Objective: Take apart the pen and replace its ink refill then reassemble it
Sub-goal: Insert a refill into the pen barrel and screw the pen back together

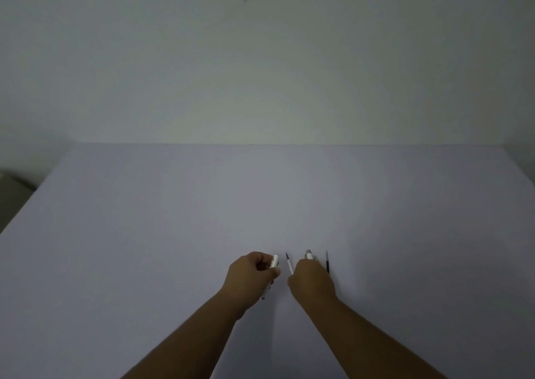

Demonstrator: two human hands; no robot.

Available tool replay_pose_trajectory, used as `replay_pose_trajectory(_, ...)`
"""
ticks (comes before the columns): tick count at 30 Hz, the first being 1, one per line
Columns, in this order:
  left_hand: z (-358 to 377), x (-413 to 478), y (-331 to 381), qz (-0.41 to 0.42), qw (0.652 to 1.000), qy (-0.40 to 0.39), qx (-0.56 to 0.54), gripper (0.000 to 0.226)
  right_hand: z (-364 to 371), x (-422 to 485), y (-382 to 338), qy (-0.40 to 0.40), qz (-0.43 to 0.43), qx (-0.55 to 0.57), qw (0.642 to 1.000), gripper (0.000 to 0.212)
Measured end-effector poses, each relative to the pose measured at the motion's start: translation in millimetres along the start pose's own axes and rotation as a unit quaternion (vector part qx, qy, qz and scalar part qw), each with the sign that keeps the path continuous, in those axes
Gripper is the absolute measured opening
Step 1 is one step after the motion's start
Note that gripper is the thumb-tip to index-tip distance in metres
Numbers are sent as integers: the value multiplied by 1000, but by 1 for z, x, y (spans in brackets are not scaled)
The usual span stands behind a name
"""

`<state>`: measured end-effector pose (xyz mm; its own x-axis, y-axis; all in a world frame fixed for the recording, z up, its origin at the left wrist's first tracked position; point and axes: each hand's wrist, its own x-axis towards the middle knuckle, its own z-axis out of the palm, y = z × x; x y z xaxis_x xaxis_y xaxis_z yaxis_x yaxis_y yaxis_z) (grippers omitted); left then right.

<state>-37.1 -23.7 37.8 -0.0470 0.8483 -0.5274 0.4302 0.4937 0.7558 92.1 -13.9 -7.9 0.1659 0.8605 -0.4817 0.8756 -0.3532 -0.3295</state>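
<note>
dim light falls on a plain pale lavender-grey table (144,233) that fills the lower half of the view and meets a bare off-white wall (260,60) at its far edge. no brand, label or writing can be read on anything.

two bare forearms reach in from the near edge. the left hand (252,274) is curled into a loose fist around one white cylindrical pen barrel (274,261); the barrel's open end sticks out on the far right side of the fist and its other end pokes out below the palm, near the wrist. the right hand (311,280) is just beside it, fingers drawn together on one thin white ink refill with a dark tip (289,262), which points away toward the far side between the two hands. how tightly these fingers pinch cannot be told, as the back of the hand hides them.

one short white and silver pen piece (309,254) shows just beyond the right hand; whether it lies on the table or touches the hand is unclear. one slim dark ink refill (327,262) lies on the table to the right of that hand, pointing near to far.

counted: one barrel, one pen piece, two refills.
</note>
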Motion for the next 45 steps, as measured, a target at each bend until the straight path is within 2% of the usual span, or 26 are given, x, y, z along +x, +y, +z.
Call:
replay_pose_trajectory(2,0,0,0,3,1000,-1,11,16,-10,4,-3,14,2,101,995,20)
replay_pose_trajectory(4,0,-1,-1,8,1000,1,24,14,-25,7,-5,45,-10,222,974,17)
replay_pose_trajectory(6,1,-1,0,12,999,6,30,10,-39,6,-6,74,-11,363,929,16)
replay_pose_trajectory(8,3,-1,1,14,999,8,36,8,-49,3,-7,81,-10,445,892,18)
replay_pose_trajectory(11,5,-2,5,19,999,11,39,8,-53,-3,-8,64,-21,469,881,19)
replay_pose_trajectory(18,8,-4,15,36,999,10,38,13,-58,-15,-2,0,-63,437,897,15)
replay_pose_trajectory(20,9,-4,17,36,999,6,40,9,-62,-16,-1,-5,-60,462,885,18)
replay_pose_trajectory(23,12,-5,19,32,999,1,39,7,-73,-12,2,31,-46,524,850,17)
replay_pose_trajectory(25,14,-6,22,37,999,1,39,7,-77,-9,4,16,-73,498,864,17)
replay_pose_trajectory(28,16,-6,24,49,998,1,42,7,-76,-8,8,-57,-98,455,883,14)
replay_pose_trajectory(32,11,-6,21,53,998,-9,29,6,-77,6,21,-34,-39,493,868,19)
replay_pose_trajectory(33,9,-6,20,51,998,-12,23,7,-76,11,26,-9,-21,467,884,20)
replay_pose_trajectory(35,7,-5,20,49,999,-20,9,15,-68,22,38,34,-11,279,959,17)
replay_pose_trajectory(37,5,-5,20,53,998,-31,3,24,-57,28,46,34,-12,105,994,16)
replay_pose_trajectory(40,6,-3,19,53,998,-41,5,28,-41,31,50,17,11,27,999,22)
replay_pose_trajectory(45,7,1,17,46,998,-45,6,28,-32,32,47,20,26,5,999,29)
